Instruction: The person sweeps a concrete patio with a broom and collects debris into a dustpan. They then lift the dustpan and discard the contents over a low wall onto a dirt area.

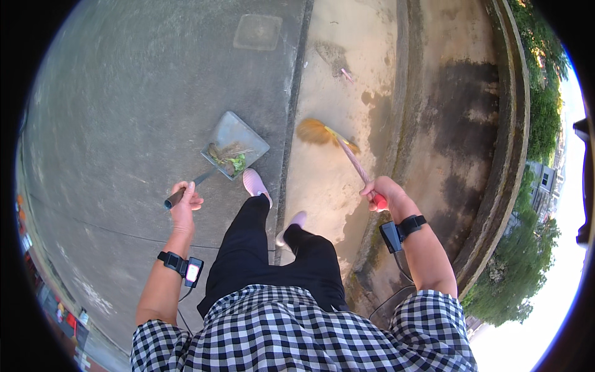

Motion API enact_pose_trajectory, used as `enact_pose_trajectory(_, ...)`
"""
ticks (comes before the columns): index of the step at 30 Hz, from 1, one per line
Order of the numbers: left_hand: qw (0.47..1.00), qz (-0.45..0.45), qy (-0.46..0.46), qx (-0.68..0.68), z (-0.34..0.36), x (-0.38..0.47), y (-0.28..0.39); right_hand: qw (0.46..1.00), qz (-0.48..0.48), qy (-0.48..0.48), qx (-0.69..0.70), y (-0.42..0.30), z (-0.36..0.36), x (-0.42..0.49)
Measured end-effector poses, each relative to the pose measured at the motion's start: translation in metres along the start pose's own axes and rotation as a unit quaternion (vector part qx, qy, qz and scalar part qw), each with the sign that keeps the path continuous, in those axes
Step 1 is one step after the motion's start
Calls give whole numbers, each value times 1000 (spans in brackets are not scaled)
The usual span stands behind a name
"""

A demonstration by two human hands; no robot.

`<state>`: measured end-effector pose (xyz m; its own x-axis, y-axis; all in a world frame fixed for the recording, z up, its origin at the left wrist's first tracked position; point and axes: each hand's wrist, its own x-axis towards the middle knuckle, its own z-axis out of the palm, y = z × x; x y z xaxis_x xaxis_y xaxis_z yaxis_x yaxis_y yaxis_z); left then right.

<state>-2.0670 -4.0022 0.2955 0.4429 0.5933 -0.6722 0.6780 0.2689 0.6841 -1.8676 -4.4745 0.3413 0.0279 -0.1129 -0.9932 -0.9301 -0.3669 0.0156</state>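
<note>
My left hand point(186, 201) grips the handle of a long-handled dustpan point(235, 128), whose grey pan is over the dark concrete just ahead of my foot. Green leaves point(237, 162) and brownish debris lie heaped near the pan's handle side. In my right hand point(386, 189) is a broom point(354, 162) with a pinkish striped handle and a red end cap. Its tan bristles point(314, 131) are over the paler strip of floor, to the right of the dustpan, and look blurred. The broom and the pan are apart.
A dark seam point(292, 107) divides the grey concrete from the pale, stained strip. A small pink scrap point(347, 75) lies farther up that strip. Along the right runs a low wall point(513, 116) with trees beyond it. A square cover point(258, 32) is set in the concrete.
</note>
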Motion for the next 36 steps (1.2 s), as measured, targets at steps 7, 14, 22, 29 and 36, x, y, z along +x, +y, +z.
enact_pose_trajectory(7, 997, 34, 68, -33, 36, -10, -1, 997, -75, 3, -26, -24, -58, 13)
enact_pose_trajectory(14, 985, 59, 145, -67, 89, -53, 12, 977, -154, 58, -135, 101, -163, 48)
enact_pose_trajectory(22, 979, 64, 163, -108, 139, -78, 25, 996, -22, -23, -86, 215, -272, -35)
enact_pose_trajectory(29, 968, 43, 189, -158, 189, -70, 31, 1000, 8, -5, -20, 120, -301, 14)
enact_pose_trajectory(36, 953, 5, 228, -200, 224, -37, 40, 996, -75, -48, -20, 58, -289, -10)
